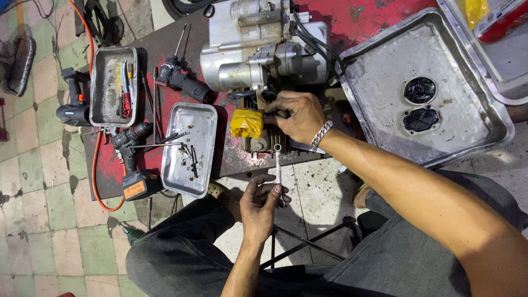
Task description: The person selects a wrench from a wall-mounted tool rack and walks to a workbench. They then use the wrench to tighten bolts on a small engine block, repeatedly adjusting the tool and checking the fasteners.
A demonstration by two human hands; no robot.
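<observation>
Closest in, left hand (263, 202) fingers clamp a slim silver ring spanner (278, 168), its ring end at the grey finned engine (258, 60). Rightward, right hand (294, 115) pinches a part beside the yellow rag plug (246, 123). Likely risk: spanner slipping off, rounding the fastener.
</observation>
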